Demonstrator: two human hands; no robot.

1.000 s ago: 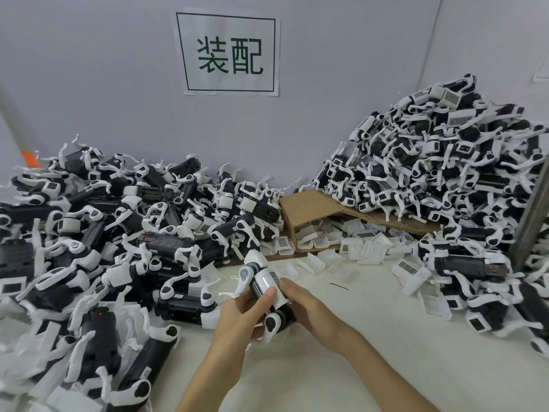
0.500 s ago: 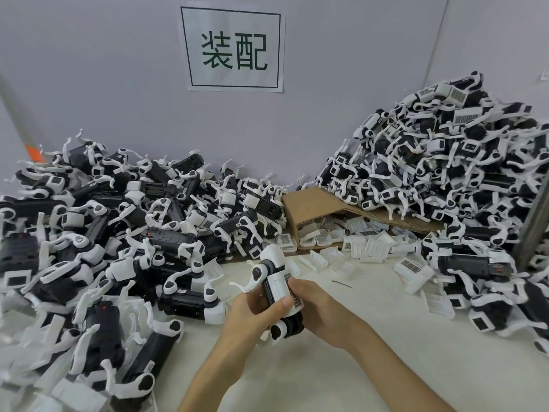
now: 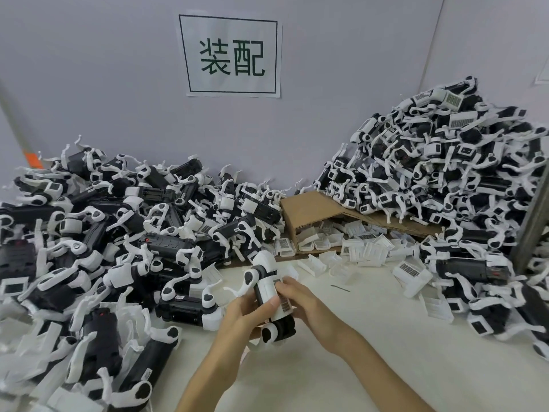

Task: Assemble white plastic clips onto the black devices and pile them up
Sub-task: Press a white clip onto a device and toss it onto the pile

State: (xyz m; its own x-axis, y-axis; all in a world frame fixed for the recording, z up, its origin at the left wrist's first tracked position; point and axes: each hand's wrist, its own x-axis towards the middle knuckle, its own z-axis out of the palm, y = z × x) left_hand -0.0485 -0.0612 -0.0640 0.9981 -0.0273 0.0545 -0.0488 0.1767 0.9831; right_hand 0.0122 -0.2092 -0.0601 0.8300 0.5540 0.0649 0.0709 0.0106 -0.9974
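the tall heap of clipped devices rises right of the cardboard box and rests on its flap. a lower heap spreads left of the box, and loose clips lie in its mouth and just in front of it. nearer than the box, above the table, both hands hold one black device on end, with a white clip over its body. the left hand has its fingers curled round the device and its thumb laid across the clip. the right hand pinches the clip's barcoded edge, though i cannot tell whether the clip is fully seated. the device should handle as hard, stiff, fairly light plastic with a smooth shell. its thin white arms look springy and likely to snag or snap, so it is best gripped by the body, not the arms.
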